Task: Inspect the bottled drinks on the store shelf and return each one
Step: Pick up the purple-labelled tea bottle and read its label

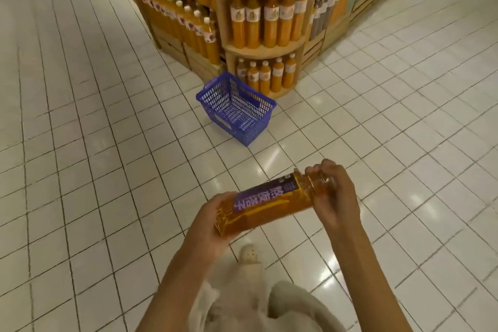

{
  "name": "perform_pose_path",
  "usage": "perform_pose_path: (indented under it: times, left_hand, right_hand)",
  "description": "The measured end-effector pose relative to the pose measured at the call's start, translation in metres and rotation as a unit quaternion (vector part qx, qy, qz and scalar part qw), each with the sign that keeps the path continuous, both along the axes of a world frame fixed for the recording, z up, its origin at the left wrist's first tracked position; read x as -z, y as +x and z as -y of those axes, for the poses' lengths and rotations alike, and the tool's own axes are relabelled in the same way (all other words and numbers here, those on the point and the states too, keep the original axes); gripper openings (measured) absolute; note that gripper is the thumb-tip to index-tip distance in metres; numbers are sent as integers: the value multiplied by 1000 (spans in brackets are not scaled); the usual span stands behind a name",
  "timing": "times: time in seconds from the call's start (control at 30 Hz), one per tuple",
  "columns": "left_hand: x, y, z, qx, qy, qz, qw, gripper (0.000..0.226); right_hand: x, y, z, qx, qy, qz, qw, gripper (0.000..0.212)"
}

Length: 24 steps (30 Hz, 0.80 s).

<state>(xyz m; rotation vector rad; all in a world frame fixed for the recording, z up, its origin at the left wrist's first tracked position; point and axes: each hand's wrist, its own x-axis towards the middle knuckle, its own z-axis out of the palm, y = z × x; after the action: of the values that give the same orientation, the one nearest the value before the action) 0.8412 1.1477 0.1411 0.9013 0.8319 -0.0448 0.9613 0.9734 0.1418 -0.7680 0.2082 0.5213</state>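
I hold an orange drink bottle (269, 202) with a purple label sideways in front of me, low in the view. My left hand (207, 224) grips its base end. My right hand (334, 194) is curled round its neck end, hiding the cap. The wooden corner shelf (269, 48) stands ahead at the top, stocked with several upright orange bottles (266, 21) with white caps.
A blue plastic shopping basket (237, 110) sits on the white tiled floor (94, 143) just before the shelf's corner. Wooden crates (175, 48) line the display's base. Open floor lies left and right. My light clothing and shoe (249, 253) show below.
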Motion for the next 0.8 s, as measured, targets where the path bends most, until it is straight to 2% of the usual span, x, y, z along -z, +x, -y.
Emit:
perform_pose_path:
  times: [0.03, 0.1, 0.27, 0.4, 0.47, 0.53, 0.6, 0.7, 0.8]
  left_hand:
    - [4, 24, -15, 5, -18, -15, 1000, 24]
    - [6, 84, -47, -3, 7, -29, 1000, 29]
    - [23, 224, -113, 19, 24, -22, 999, 14]
    - [60, 347, -172, -32, 36, -30, 998, 22]
    - [85, 402, -200, -41, 58, -52, 996, 37]
    - [113, 455, -231, -44, 59, -63, 995, 46]
    - [156, 501, -262, -35, 0, -76, 996, 46]
    - [220, 554, -289, -23, -102, -120, 987, 44]
    - [309, 601, -309, -50, -150, -170, 973, 36]
  right_hand:
    - [-1, 28, -15, 2, 3, -5, 1000, 14]
    - [0, 78, -42, 13, 1, -3, 1000, 13]
    - [15, 214, -107, 15, 20, 8, 1000, 21]
    - [50, 345, -168, -101, -57, 2, 993, 19]
    - [71, 406, -196, -151, -105, -14, 983, 12]
    - [93, 463, -227, -177, -161, 26, 971, 20]
    - [121, 509, -262, -180, -237, 75, 952, 8]
    - [173, 558, -309, -195, -319, 97, 922, 21]
    - [241, 593, -346, -255, -337, 105, 900, 31]
